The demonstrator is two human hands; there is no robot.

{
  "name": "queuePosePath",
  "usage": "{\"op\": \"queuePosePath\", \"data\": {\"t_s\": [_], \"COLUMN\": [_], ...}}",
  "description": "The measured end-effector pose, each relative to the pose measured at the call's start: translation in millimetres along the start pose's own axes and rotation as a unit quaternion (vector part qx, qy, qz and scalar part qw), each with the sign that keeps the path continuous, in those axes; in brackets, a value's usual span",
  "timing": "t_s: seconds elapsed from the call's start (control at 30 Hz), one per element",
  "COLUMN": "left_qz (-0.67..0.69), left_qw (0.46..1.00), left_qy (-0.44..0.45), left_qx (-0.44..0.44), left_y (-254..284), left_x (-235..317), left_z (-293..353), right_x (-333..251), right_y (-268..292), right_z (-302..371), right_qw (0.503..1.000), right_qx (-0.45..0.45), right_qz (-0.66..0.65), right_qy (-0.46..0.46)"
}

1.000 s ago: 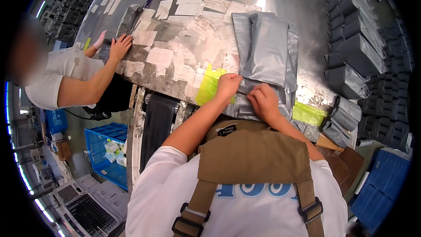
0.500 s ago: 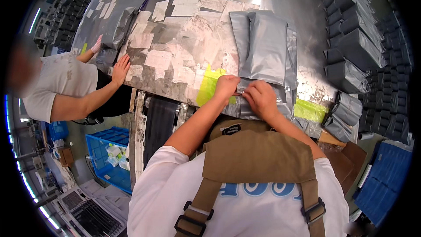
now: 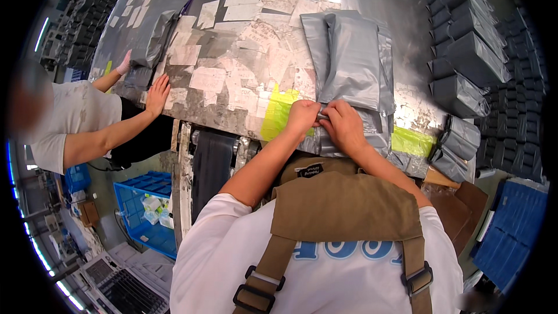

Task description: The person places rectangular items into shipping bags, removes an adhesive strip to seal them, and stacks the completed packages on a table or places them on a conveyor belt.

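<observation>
A pile of grey plastic mailing bags [image 3: 356, 61] lies on the worktable in front of me. My left hand [image 3: 303, 117] is closed in a pinch at the near left edge of the top bags. Close beside it, my right hand [image 3: 344, 127] is also closed, thumb and fingers pinching the same grey plastic edge. The fingertips of both hands nearly meet. Some of the pinched plastic is hidden behind my fingers, and more grey film spreads under my right hand toward the table's near edge.
The worktable [image 3: 232, 61] has worn paper labels and yellow-green tape stuck on it. At the left, a co-worker rests a hand [image 3: 157, 94] on the table edge. Stacked grey bundles [image 3: 474, 52] line the right side. A blue crate [image 3: 136, 212] stands at lower left.
My right hand has shifted slightly up and left, so its fingertips sit closer to my left hand on the bag edge. My left hand has barely moved.
</observation>
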State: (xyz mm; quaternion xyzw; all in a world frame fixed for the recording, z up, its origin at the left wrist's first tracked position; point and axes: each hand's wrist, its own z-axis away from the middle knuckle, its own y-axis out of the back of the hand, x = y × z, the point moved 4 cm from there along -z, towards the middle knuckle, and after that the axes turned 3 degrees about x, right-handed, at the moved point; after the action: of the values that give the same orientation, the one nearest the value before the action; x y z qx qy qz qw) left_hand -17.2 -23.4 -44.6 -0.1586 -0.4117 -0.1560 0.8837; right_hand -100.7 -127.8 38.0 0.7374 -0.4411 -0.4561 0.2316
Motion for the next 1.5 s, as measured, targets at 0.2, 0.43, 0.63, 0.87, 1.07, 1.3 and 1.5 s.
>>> {"op": "queuePosePath", "data": {"t_s": [0.2,0.43,0.63,0.87,1.07,1.3,1.5], "left_qz": [0.013,-0.006,-0.177,-0.524,-0.517,-0.354,-0.115], "left_qw": [0.999,1.000,0.972,0.503,0.483,0.748,0.968], "left_qy": [0.027,0.008,-0.153,-0.685,-0.687,-0.542,-0.222], "left_qx": [0.014,0.003,-0.002,-0.056,-0.165,-0.145,-0.034], "left_y": [1,14,23,9,12,12,6], "left_x": [-9,-6,-4,56,61,66,60], "left_z": [-2,-1,0,46,10,-11,-58], "right_x": [-1,29,106,61,84,134,181], "right_y": [9,116,317,185,100,98,56], "right_z": [10,109,434,87,28,18,18], "right_qw": [0.995,0.971,0.777,0.970,0.932,0.967,0.838], "right_qx": [-0.022,-0.002,-0.386,-0.083,-0.246,-0.151,-0.003], "right_qz": [-0.003,-0.159,0.344,0.226,0.139,-0.160,-0.380], "right_qy": [0.093,-0.181,-0.358,0.017,0.227,-0.131,-0.391]}}
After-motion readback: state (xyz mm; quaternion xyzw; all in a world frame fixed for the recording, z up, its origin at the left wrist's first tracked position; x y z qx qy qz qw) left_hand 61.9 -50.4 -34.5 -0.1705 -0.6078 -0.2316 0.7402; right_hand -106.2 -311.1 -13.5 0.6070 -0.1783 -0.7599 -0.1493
